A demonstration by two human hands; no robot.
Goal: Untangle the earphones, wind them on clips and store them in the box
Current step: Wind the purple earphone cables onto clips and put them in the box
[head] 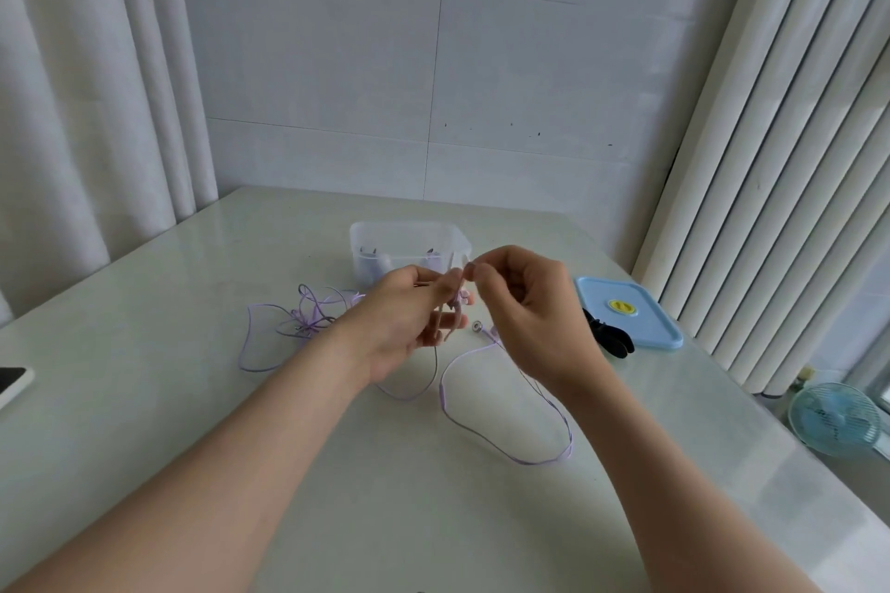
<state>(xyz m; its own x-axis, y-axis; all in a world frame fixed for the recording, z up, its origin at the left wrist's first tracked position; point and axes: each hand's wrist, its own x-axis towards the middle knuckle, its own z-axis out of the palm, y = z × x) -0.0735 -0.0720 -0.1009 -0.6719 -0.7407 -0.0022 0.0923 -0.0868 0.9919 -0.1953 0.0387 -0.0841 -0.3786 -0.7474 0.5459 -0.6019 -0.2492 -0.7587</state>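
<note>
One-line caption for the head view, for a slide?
Left hand and right hand hold a lilac earphone cable over the table, clear box behind, blue lid at right.

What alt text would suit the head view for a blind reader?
A left hand and right hand pinch a lilac earphone cable above a pale table. Its loops trail across it; beyond lie a clear box, a blue lid and black clips.

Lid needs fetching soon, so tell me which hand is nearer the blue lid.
Right. The right hand is just left of the blue lid; the left hand is farther left, beyond the right one, before the clear box. Both pinch the purple earphones.
</note>
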